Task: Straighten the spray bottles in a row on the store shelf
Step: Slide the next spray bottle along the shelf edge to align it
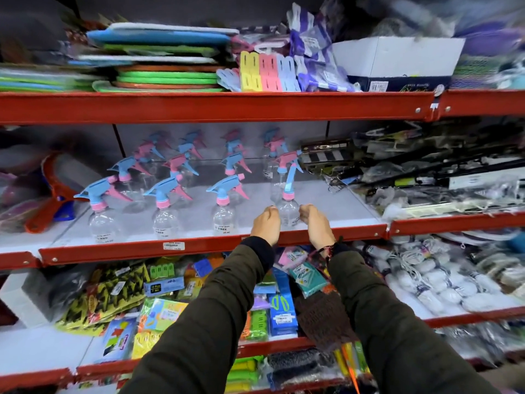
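From the head camera, my left hand point(265, 225) and right hand point(315, 223) reach over the red front lip of the middle shelf point(326, 200), one on each side of a clear bottle point(287, 213) near the shelf's front right corner. My fingers curl toward its body from both sides, close against it, though I cannot tell whether they actually press the plastic or only flank it. Its blue sprayer head points away from me, toward the back of the shelf, with a pink collar at the neck.

Three more bottles stand along the front edge to the left: a second point(224, 216) just beside my left hand, a third point(165, 220) further on, and a fourth point(100, 223) near the shelf's front left corner (each with its blue head turned left and a pink trigger behind). Further rows of bottles point(181, 166) stand behind them toward the back wall, blurred.

Both sleeves are dark olive with black cuffs. On the shelf above, a white box point(397, 61) sits at the right, beside pastel clips point(264, 72).
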Demonstrator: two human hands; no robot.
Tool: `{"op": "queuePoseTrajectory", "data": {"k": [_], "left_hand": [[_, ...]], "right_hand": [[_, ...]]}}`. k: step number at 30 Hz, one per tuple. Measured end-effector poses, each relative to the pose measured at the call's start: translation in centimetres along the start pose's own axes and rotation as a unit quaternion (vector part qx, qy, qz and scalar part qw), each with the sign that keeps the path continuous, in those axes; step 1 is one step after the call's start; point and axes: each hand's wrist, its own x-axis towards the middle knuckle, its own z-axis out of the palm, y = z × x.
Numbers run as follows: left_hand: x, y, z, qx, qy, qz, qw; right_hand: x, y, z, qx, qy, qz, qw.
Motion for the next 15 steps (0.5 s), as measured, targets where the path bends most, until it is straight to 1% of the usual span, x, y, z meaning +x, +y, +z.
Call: {"op": "queuePoseTrajectory", "data": {"k": [4, 7, 11, 15], "left_hand": [[0.7, 0.0, 0.1, 0.018, 0.003, 0.016, 1.0], [0.8, 0.3, 0.1, -0.003, 0.004, 0.015, 1.0], [0.5, 0.4, 0.1, -0.026, 0.018, 0.007, 0.999], [0.1, -0.1, -0.5, -0.046, 0.063, 0.001, 0.997]], "right_hand": [[-2.0, -0.8, 0.0, 0.051, 0.031, 0.01, 0.998], [-2.5, -0.7, 0.2, 0.076, 0.064, 0.006, 0.995], [-2.3, -0.5, 0.2, 0.057, 0.111, -0.003, 0.992], [-1.0, -0.7, 0.2, 0.023, 0.089, -0.011, 0.996]]}}
